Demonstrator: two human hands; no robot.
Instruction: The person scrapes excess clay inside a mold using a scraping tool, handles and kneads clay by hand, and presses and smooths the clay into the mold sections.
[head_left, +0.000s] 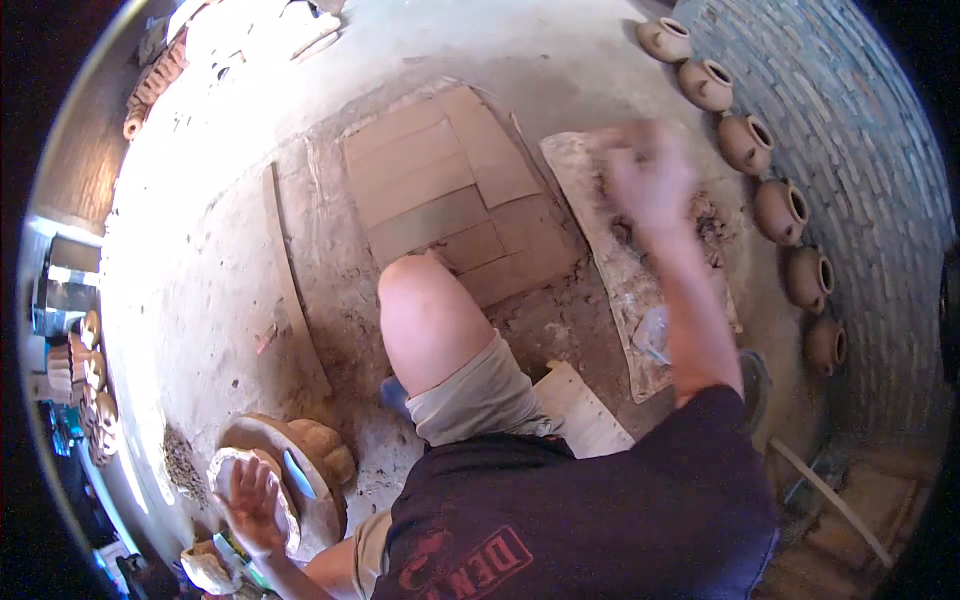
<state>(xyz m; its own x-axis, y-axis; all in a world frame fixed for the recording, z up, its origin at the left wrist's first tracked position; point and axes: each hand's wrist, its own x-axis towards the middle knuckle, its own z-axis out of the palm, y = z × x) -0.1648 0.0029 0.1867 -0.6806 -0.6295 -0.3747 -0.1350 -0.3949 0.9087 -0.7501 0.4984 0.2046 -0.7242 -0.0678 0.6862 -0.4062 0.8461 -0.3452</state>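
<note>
My right hand is blurred over a cloth at the upper right, which bears lumps of brown clay and a clear plastic piece. What that hand holds, if anything, is smeared out. My left hand has its fingers apart at a white, bowl-like form on a round stand at the lower left, beside a light blue flat tool. Flat rectangular brown slabs lie on the floor ahead, beyond my bare knee.
Several round clay pots line the brick wall on the right. A long strip lies left of the slabs. Clay wares stand at the far left. A pale pole slants at the lower right.
</note>
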